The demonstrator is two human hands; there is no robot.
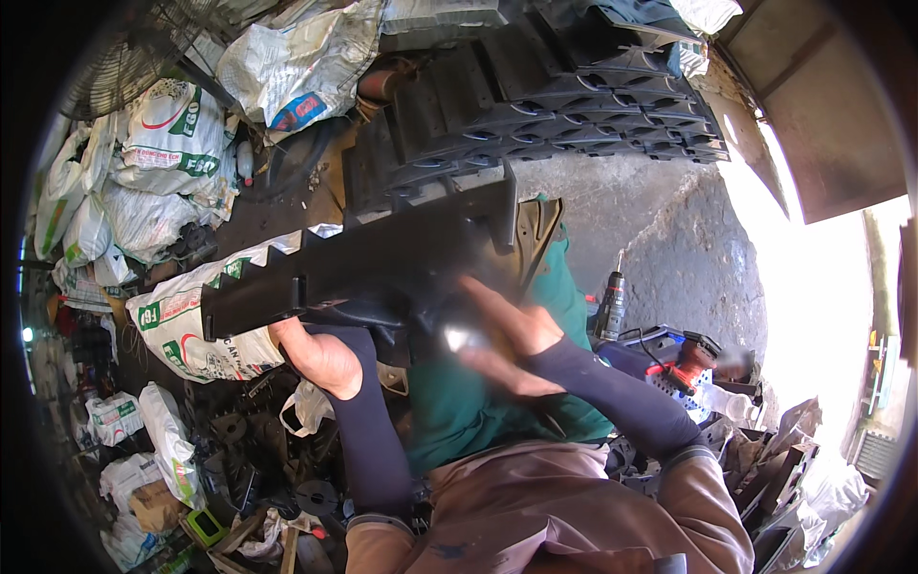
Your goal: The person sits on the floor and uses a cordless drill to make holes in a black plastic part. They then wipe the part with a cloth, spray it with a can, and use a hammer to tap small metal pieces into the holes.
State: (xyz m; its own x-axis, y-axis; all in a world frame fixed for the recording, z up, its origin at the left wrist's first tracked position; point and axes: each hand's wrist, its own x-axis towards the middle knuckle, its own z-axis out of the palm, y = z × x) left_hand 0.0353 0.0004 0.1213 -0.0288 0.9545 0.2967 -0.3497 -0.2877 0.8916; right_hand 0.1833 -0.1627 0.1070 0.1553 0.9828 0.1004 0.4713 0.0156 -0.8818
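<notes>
A long black part with a notched edge, plastic or metal I cannot tell, lies aslant in front of me above my green-clad lap. My left hand holds its lower left side from beneath, the fingers mostly hidden behind it. Against the part's right half is my right hand, smeared by motion, fingers unclear. A bright glint shows beside that hand; what it comes from is too blurred to name. Under the part's left half lies a white and green sack.
Similar black parts are stacked at the far side. To the right stand a cordless drill and a red power tool beside a blue crate. Filled sacks and a fan occupy the far left. Clutter surrounds my seat.
</notes>
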